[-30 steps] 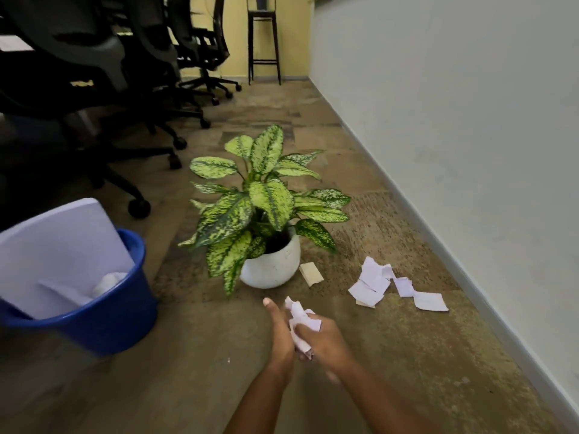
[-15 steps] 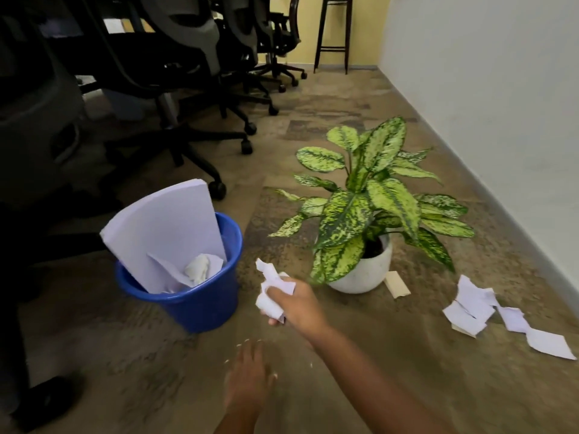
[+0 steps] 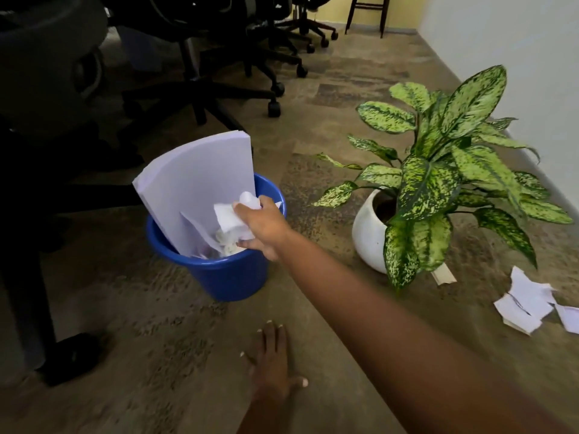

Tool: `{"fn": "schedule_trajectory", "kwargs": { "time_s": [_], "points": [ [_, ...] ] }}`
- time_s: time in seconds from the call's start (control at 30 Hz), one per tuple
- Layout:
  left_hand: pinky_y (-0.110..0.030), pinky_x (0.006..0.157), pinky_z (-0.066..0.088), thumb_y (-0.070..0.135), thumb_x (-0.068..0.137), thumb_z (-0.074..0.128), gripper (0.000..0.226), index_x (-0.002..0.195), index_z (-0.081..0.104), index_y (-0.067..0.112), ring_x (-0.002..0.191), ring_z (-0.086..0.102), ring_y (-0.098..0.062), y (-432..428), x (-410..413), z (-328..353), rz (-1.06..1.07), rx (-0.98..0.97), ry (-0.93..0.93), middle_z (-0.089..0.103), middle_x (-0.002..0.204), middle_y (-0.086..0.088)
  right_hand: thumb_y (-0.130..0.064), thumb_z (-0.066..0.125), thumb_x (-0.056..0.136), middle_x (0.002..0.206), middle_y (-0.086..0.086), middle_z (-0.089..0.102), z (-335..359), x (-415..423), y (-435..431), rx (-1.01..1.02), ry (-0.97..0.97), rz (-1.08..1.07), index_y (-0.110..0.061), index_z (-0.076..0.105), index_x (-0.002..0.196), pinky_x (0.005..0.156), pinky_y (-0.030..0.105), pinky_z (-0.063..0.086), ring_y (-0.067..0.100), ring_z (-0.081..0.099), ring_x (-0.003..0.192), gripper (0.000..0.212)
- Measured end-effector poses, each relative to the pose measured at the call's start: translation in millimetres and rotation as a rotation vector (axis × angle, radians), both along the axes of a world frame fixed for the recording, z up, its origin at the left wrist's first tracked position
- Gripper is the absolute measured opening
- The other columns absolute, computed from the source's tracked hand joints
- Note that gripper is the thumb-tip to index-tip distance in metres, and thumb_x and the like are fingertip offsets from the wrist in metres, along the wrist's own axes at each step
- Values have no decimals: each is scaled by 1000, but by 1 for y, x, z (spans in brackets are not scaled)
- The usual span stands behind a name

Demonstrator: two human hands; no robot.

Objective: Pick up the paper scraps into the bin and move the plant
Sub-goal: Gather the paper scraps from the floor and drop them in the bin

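My right hand [image 3: 264, 227] reaches over the rim of the blue bin [image 3: 225, 277] and grips a crumpled wad of white paper scraps [image 3: 233, 216] above its opening. A large curved white sheet [image 3: 197, 186] stands inside the bin, with more crumpled paper below it. My left hand [image 3: 272, 368] rests flat on the carpet with fingers spread, nearer to me. The plant [image 3: 438, 170] with speckled green leaves sits in a white pot [image 3: 368, 236] to the right of the bin. More white paper scraps [image 3: 526, 305] lie on the floor at the right.
Black office chairs [image 3: 219, 73] on castors stand behind and left of the bin. A white wall [image 3: 517, 57] runs along the right side. A small beige piece [image 3: 443, 275] lies by the pot. A stool [image 3: 366, 14] stands at the far end.
My right hand carried the paper wad leftward from in front of the plant to over the bin. My left hand let go of the wad and went down flat onto the carpet.
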State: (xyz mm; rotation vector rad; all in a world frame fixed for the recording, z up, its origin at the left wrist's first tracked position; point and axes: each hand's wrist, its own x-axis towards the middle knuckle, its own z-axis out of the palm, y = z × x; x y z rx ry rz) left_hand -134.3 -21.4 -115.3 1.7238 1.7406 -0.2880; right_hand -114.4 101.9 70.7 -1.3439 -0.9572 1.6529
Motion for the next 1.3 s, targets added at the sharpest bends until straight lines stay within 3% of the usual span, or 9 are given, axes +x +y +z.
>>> {"fn": "schedule_trajectory", "kwargs": {
  "time_s": [0.17,0.3,0.4,0.5,0.63,0.7,0.8,1.13,1.3],
  "points": [
    [-62,115,3,40,79,67,107,150,-10,20,148,-15,-24,1,3,-1,59,2,-32,-21,158,0,-24,51,94,148,5,32,8,0,-1,-3,-17,-8,-20,23,144,99,49,43,32,38,131,57],
    [-64,114,3,38,77,70,107,150,-6,19,148,-13,-24,3,4,-2,74,12,-44,-18,159,0,-15,46,97,144,9,40,7,17,-13,32,35,3,-12,39,138,93,37,47,29,43,129,42],
    [-64,114,5,40,76,70,108,150,-5,18,148,-11,-25,2,5,-2,70,43,-24,-16,159,-1,-5,42,96,119,15,57,-8,38,-32,115,-20,7,-2,52,125,81,28,53,26,59,106,31],
    [-63,115,8,43,77,68,107,150,-5,17,148,-9,-27,0,5,-1,56,46,0,-14,159,-3,-2,40,96,83,3,58,-32,71,-58,174,-192,84,4,56,118,59,14,52,11,56,69,27],
    [-60,116,3,57,83,52,94,151,2,17,148,-6,-27,0,11,-1,39,117,-17,-9,160,-6,-1,42,94,76,-3,59,-78,125,-92,151,-463,239,2,62,108,66,20,46,8,54,67,24],
    [-56,117,0,60,87,42,85,151,5,20,149,-7,-24,0,25,1,-29,171,-13,-6,161,-4,-3,46,93,85,4,66,-99,157,-108,150,-610,281,-1,65,104,75,27,46,12,57,76,23],
    [-51,119,-2,54,92,38,76,151,5,21,149,-7,-22,1,61,2,-133,192,-47,-4,161,-2,-4,49,91,105,10,69,-122,210,-127,143,-822,281,-4,68,100,80,21,41,16,61,92,22],
    [-38,122,9,37,96,40,63,150,14,17,149,6,-21,12,204,-5,-306,268,-186,8,160,-4,-8,51,88,113,22,59,-176,384,-138,108,-1355,-113,0,63,110,87,39,45,37,56,103,26],
    [-44,122,7,33,95,41,63,150,12,22,148,6,-25,28,260,-7,-298,266,-216,7,160,-7,-26,61,86,139,25,39,-178,444,-125,-44,-1321,-304,-9,41,136,102,43,38,38,43,124,57]
  ]
}}
